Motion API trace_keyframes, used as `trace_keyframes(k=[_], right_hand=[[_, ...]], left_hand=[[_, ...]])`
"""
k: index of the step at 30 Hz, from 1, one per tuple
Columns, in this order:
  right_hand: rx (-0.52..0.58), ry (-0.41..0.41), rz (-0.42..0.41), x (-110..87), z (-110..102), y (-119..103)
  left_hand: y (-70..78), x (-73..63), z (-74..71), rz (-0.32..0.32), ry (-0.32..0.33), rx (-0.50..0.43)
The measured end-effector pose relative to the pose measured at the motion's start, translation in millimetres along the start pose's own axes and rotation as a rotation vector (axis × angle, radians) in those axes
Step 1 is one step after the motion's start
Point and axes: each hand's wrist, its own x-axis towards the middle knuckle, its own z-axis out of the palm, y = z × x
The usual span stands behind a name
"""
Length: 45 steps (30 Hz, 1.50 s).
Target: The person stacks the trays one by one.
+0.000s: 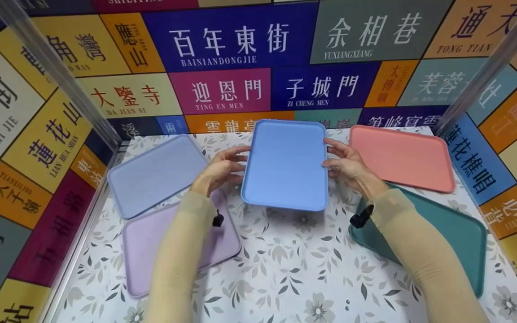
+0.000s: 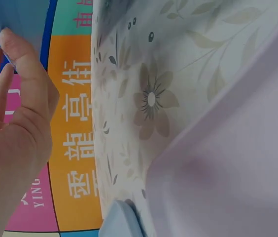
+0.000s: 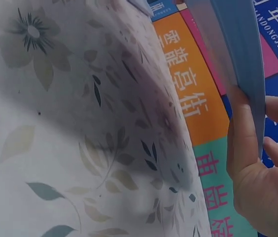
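Note:
A blue rectangular tray (image 1: 285, 166) with a low raised rim is held up over the table between both hands. On its left side my left hand (image 1: 225, 166) grips the long edge; in the left wrist view, fingers of the left hand (image 2: 20, 108) meet the tray's edge (image 2: 23, 24). The right hand (image 1: 348, 163) holds the opposite edge. Seen from the right wrist, the tray (image 3: 242, 54) runs between the digits of the right hand (image 3: 264, 182), some on either face. A shadow lies on the tabletop under the tray.
At left, a pale periwinkle tray (image 1: 157, 172) lies behind a lilac tray (image 1: 151, 251), partly under the left forearm. To the right are a coral tray (image 1: 402, 157) and a dark green tray (image 1: 458, 242), partly behind the right forearm. Sign-printed walls (image 1: 227, 89) enclose the floral tabletop (image 1: 281, 278).

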Motion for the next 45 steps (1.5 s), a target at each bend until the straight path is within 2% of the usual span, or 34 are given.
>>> trace_keyframes(k=[4,10,13,23,30,33,36,41,45], right_hand=[[-0.018,-0.007,0.004,6.6,-2.9,-0.5],[-0.03,-0.008,0.02,17.4,-5.8,2.1],[-0.043,-0.01,0.032,22.4,-4.6,5.0],[-0.108,-0.01,0.056,35.1,0.4,19.6],[-0.237,0.015,-0.001,42.1,6.4,26.1],[-0.262,0.027,0.004,45.3,7.2,28.4],[-0.277,0.044,0.014,47.4,7.1,30.2],[-0.361,0.095,0.012,49.5,7.6,33.2],[-0.464,0.142,-0.003,50.5,9.5,36.3]], left_hand=[[-2.9,2.5,2.2,-0.005,0.0,0.007],[-8.9,8.0,4.9,-0.022,0.008,0.111],[-14.4,10.4,5.5,-0.033,0.007,0.133],[-28.1,18.7,5.4,-0.036,0.07,0.199],[-29.7,26.6,11.5,-0.042,0.133,0.175],[-29.7,29.1,15.5,-0.061,0.145,0.13],[-30.3,31.3,18.0,-0.076,0.158,0.13],[-33.0,35.3,19.0,-0.059,0.174,0.231],[-34.2,36.9,21.7,-0.033,0.188,0.367]])
